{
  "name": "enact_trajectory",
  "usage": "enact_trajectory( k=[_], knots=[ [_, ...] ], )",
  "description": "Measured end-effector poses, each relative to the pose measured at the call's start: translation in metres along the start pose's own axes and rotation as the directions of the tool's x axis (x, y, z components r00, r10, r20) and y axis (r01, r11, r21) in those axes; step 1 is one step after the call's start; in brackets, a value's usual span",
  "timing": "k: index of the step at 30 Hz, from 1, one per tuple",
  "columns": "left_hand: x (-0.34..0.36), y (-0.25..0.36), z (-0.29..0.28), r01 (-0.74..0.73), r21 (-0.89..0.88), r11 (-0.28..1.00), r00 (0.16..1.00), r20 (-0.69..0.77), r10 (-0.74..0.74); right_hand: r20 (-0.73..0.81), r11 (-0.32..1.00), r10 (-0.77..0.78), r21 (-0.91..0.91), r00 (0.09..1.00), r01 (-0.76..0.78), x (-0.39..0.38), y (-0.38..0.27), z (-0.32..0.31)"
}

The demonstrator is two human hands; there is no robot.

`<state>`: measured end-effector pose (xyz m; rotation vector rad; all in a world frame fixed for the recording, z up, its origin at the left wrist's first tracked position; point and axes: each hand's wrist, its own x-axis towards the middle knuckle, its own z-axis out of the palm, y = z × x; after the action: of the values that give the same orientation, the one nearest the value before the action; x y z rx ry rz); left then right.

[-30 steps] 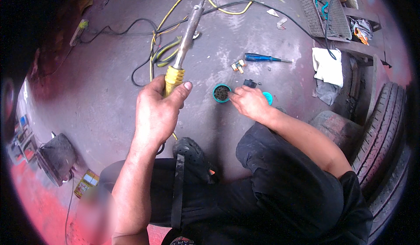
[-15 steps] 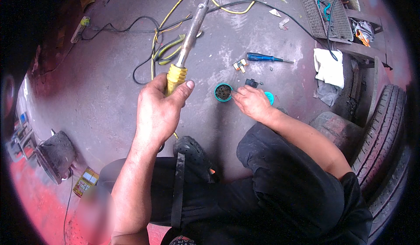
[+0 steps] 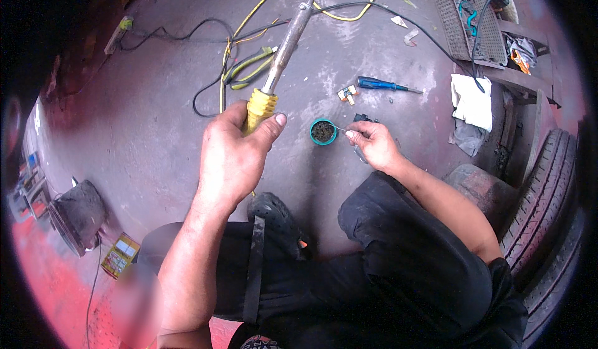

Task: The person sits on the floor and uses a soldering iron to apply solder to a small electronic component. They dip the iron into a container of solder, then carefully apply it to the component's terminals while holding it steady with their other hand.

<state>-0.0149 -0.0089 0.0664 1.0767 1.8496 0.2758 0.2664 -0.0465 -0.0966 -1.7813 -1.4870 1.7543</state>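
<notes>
My left hand (image 3: 233,150) is closed round the yellow handle of a soldering iron (image 3: 288,53), its metal barrel and tip pointing up and away. My right hand (image 3: 375,145) pinches a thin wire-like piece (image 3: 339,128) between thumb and fingers; its far end reaches the rim of a small round green tin (image 3: 323,140) holding dark, crumbly stuff. Partly hidden by that hand, a small black part (image 3: 365,118) lies on the floor. Just beyond are a small white and brass-coloured piece (image 3: 347,94) and a blue-handled screwdriver (image 3: 381,84).
Green-handled pliers (image 3: 249,69) lie beside a black cable (image 3: 202,26) and a yellow cord (image 3: 249,14). At the right stand tyres (image 3: 541,196), a white cloth (image 3: 471,102) and a perforated metal tray (image 3: 453,22). A yellow box (image 3: 120,255) sits at lower left.
My right hand has drawn back a little to the right of the tin, and the thin piece in its fingers now shows. The left hand still holds the soldering iron; the view has shifted slightly.
</notes>
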Motion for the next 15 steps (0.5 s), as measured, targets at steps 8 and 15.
enact_trajectory(
  k=[8, 15],
  knots=[
    [0.0, 0.002, 0.002, -0.009, 0.026, 1.0, 1.0, 0.003, 0.009, 0.085, 0.851, -0.178, -0.486, 0.98, 0.196, 0.007, 0.003, 0.003],
    [-0.002, -0.002, -0.002, -0.026, 0.085, 0.996, 1.0, -0.002, 0.026, 0.109, 0.725, -0.301, -0.619, 0.947, 0.302, -0.012, -0.025, -0.011]
  ],
)
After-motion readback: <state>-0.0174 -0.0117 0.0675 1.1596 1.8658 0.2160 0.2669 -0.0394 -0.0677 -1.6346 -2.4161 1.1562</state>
